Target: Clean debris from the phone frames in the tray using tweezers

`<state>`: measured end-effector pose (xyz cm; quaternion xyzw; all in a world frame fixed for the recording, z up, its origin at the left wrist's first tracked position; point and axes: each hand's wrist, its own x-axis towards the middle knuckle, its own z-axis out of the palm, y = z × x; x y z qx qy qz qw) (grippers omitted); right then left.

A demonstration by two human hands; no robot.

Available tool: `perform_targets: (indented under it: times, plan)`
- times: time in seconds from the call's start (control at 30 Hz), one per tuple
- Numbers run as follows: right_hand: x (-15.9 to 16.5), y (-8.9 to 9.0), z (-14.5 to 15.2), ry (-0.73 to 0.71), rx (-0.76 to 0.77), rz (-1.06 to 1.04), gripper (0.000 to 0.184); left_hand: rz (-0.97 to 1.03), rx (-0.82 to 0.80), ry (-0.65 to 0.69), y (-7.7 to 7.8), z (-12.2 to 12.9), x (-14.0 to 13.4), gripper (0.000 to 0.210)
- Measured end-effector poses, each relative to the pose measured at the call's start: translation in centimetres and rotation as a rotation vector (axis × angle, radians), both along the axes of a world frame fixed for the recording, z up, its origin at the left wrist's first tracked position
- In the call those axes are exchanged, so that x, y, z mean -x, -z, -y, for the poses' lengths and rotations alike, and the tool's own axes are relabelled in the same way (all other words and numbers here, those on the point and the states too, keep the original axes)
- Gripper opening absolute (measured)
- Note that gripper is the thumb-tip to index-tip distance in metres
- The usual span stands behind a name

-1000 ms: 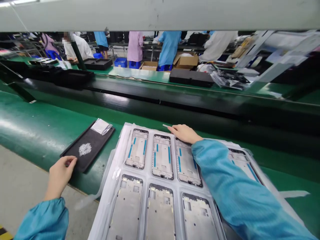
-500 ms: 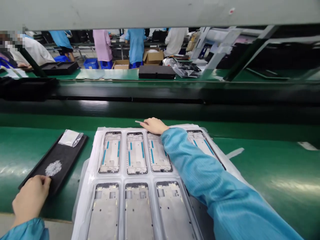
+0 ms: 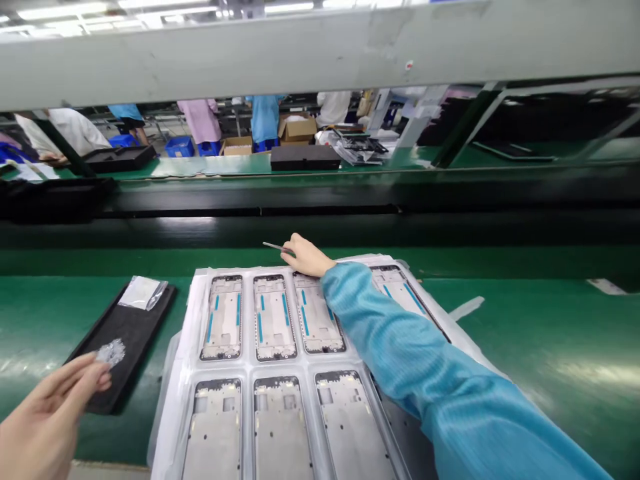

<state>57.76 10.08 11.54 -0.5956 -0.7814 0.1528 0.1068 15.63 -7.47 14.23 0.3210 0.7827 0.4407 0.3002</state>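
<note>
My left hand (image 3: 60,403) is closed in a pinch, its fingertips over the edge of a small heap of clear pieces (image 3: 114,351) on a black tray (image 3: 134,331). Whatever lies between those fingers is too small to make out. My right hand (image 3: 309,256) grips thin grey tweezers (image 3: 274,246), their tip pointing left, above the far edge of a clear plastic tray (image 3: 247,367). Metal phone frames sit in its pockets; those in the far row, such as one phone frame (image 3: 274,317), carry blue strips. My right sleeve covers part of the far row.
A small clear bag (image 3: 141,293) lies at the black tray's far end. Beyond the green bench (image 3: 530,327) runs a dark conveyor belt (image 3: 225,230). A grey beam (image 3: 250,57) crosses overhead. Several people work behind, near a black box (image 3: 305,158).
The view has tilted up slightly. My left hand has shifted from the black tray's near end, its fingertips now at the heap. My right hand stays near the same spot, tweezers turned slightly.
</note>
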Motion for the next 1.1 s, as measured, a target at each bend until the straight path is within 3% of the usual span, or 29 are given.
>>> perform_targets:
  times: [0.07,0.13,0.2,0.23,0.3,0.37,0.53,0.8,1.1]
  plan:
    - [1.1,-2.4,1.1,-0.074,-0.115,-0.187,0.024,0.275,-0.040,-0.057,-3.1,-0.2,-4.6,0.074]
    - [2.5,-5.7,3.2,-0.208,-0.279,-0.510,0.021,0.462,-0.259,0.198,-5.0,-0.5,-7.8,0.047]
    - [3.8,-9.2,6.2,-0.363,-0.433,-0.733,0.018,0.674,-0.461,0.485,-5.8,-0.8,-9.7,0.033]
    - [4.3,-10.8,7.8,-0.444,-0.470,-0.791,0.016,0.789,-0.507,0.568,-5.8,-0.8,-10.3,0.031]
    - [5.0,-13.4,11.0,-0.633,-0.438,-0.910,0.012,0.989,-0.508,0.633,-5.8,-0.6,-11.3,0.032]
    - [5.4,-14.8,13.5,-0.762,-0.375,-0.968,0.009,1.086,-0.471,0.671,-5.8,-0.3,-12.2,0.027]
    - [6.3,-14.5,15.8,-0.786,-0.392,-0.999,0.020,1.091,-0.475,0.745,-6.1,0.4,-13.4,0.016]
    - [7.1,-13.3,15.7,-0.787,-0.412,-0.927,0.019,1.031,-0.519,0.693,-6.4,0.5,-14.1,0.024]
    - [7.6,-12.8,15.9,-0.769,-0.424,-0.939,0.022,1.021,-0.578,0.606,-5.3,0.7,-14.3,0.018]
